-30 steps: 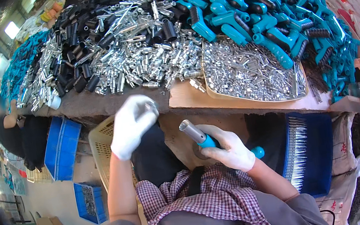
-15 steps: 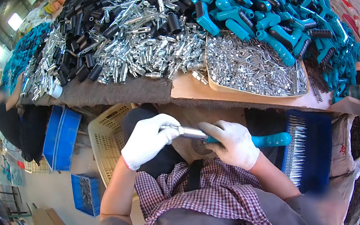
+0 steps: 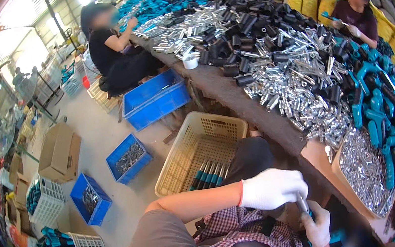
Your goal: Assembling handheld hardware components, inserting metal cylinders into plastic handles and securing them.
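Note:
My right hand (image 3: pixel 318 225), in a white glove, is closed round a teal-handled tool with a shiny metal barrel (image 3: pixel 302 205). The barrel points up, away from me, out of the fist. Over its upper end my left hand (image 3: pixel 273 189), also gloved, has its fingers closed; they hide whatever tip is there. Part of the teal handle shows below the right hand. Just beyond my left forearm stands a cream plastic basket (image 3: pixel 166 171), with several teal-and-black tools with metal shafts (image 3: pixel 209 174) lying inside.
The worktable edge (image 3: pixel 251 110) runs along my right, heaped with metal fittings (image 3: pixel 298 78), black sleeves (image 3: pixel 249 26) and teal handles (image 3: pixel 377 112). A shallow tray (image 3: pixel 339 166) holds small metal pieces. Blue bins (image 3: pixel 145 164) and a cardboard box (image 3: pixel 54 155) stand on the floor; people sit around the table.
The view has swung to the left, bringing the floor bins, basket contents and other people into sight. Both hands still hold the tool, now lower right in view, its barrel pointing more upward.

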The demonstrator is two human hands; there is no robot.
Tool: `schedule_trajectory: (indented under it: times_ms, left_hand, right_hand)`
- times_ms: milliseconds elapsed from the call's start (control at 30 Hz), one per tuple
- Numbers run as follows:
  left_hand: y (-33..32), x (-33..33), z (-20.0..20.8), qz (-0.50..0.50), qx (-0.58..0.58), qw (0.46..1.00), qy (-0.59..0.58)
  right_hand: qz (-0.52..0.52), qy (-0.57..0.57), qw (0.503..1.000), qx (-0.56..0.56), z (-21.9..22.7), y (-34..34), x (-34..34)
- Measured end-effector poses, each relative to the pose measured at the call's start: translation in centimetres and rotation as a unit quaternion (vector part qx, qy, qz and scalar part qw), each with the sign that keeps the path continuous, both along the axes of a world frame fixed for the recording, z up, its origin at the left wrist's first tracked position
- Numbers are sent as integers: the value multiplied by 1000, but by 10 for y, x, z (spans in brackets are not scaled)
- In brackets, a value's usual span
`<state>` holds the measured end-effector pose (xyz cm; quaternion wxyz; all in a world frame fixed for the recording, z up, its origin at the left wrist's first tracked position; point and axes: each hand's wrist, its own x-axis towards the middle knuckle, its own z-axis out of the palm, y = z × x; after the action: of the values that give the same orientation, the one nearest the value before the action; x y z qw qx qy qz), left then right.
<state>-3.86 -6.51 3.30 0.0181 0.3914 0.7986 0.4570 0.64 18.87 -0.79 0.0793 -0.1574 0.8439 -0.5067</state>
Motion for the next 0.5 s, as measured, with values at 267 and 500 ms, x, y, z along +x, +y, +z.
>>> schedule_trajectory:
  times_ms: [267, 500]
  left_hand:
    - [-2, 3, 5, 35, -65, 988, -136]
    - [-5, 10, 18, 133, -58, 966, -213]
  right_hand:
    - [10, 99, 994, 45, -1, -11, -3]
    - [6, 61, 995, 84, 15, -2, 0]
